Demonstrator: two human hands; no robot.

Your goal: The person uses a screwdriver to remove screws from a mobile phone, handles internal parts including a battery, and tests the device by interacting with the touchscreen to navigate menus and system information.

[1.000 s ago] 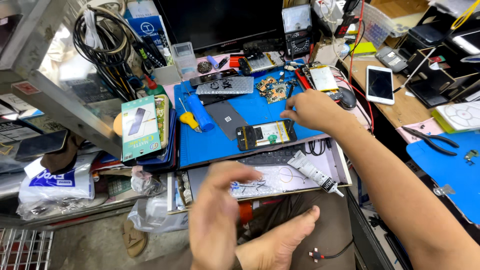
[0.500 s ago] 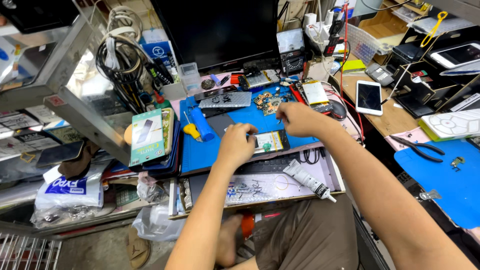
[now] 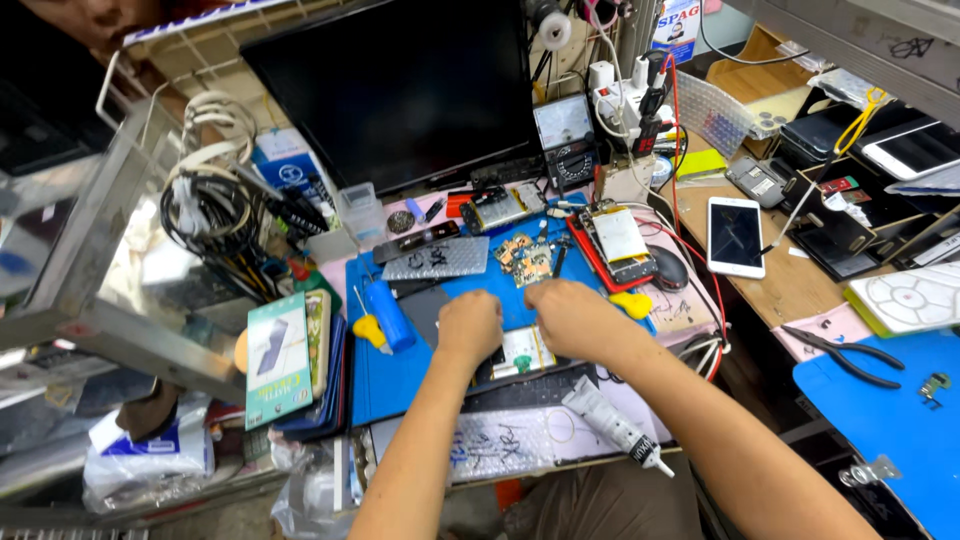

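Note:
Both my hands rest on an opened phone (image 3: 521, 353) that lies on a blue work mat (image 3: 372, 385). My left hand (image 3: 468, 327) is curled over the phone's left end. My right hand (image 3: 575, 314) covers its upper right part, fingers bent down onto it. Only the phone's light inner plate and a bit of its dark edge show between the hands. Whether either hand holds a tool is hidden.
Small circuit boards (image 3: 527, 262) and a red-cased open phone (image 3: 615, 243) lie behind the hands. A blue and yellow screwdriver pair (image 3: 380, 318), a glue tube (image 3: 612, 424), a white phone (image 3: 735, 236), pliers (image 3: 845, 355), a boxed screen protector (image 3: 279, 359) and a monitor (image 3: 400, 90) surround the mat.
My left hand came up from my lap to the mat and settled on the phone's left end. The right hand stayed on the phone. The view moved closer.

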